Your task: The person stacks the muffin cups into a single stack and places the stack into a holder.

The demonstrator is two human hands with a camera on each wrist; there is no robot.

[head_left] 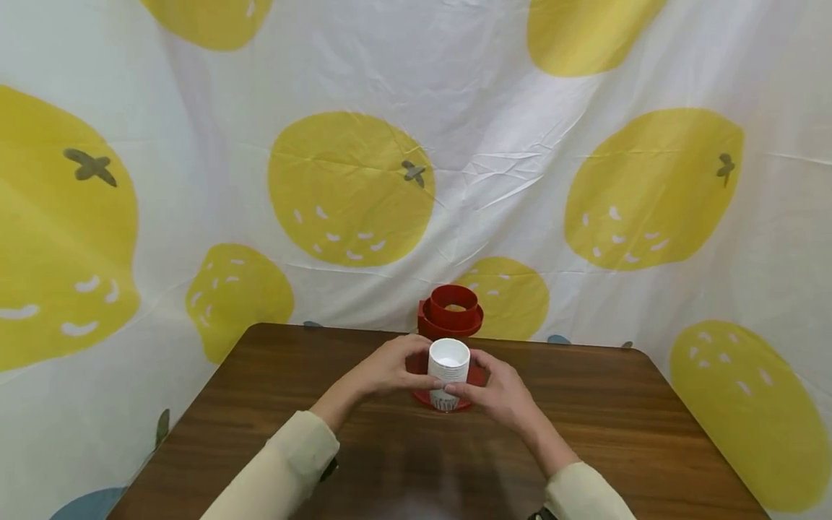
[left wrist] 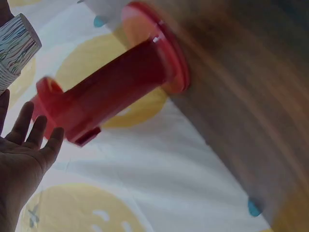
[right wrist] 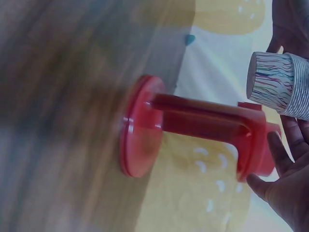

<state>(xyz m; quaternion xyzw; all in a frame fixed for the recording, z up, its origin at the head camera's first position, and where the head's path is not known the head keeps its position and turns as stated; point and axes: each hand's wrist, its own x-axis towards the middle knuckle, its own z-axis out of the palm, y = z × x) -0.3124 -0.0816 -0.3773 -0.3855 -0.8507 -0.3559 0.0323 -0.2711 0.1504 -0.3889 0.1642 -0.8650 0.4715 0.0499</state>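
A stack of white paper cups (head_left: pixel 448 365), nested together, is held upright over the table, with the open top facing up. Thin coloured wavy lines cover the lowest cup (right wrist: pixel 274 79), and several rims show as ridges above it. My left hand (head_left: pixel 393 367) grips the stack from the left, thumb across its front. From the right, my right hand (head_left: pixel 505 390) holds it likewise, the two thumb tips close together. Right behind stands a red cup-dispenser-like stand (head_left: pixel 453 309) with a round base, an upright column and a ring-shaped top; the cups partly hide it in the head view.
The stand rests near the back of a dark brown wooden table (head_left: pixel 585 426) with rounded rear corners. Behind it hangs a white cloth (head_left: pixel 481 188) printed with big yellow lemons, close to the table's back edge.
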